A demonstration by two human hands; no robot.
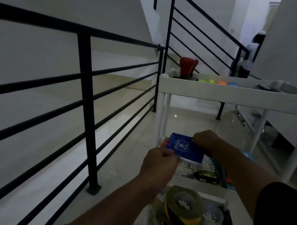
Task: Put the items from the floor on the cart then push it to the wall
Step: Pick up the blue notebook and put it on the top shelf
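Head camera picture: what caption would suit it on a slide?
Both hands, left and right, hold a blue booklet over the middle shelf of a white cart beside a black stair railing.

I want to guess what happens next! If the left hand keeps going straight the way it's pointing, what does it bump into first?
Probably the white cart: the left hand, pinching the blue booklet with the right hand, points toward the cart's near-left post and middle shelf. Depth is hard to judge.
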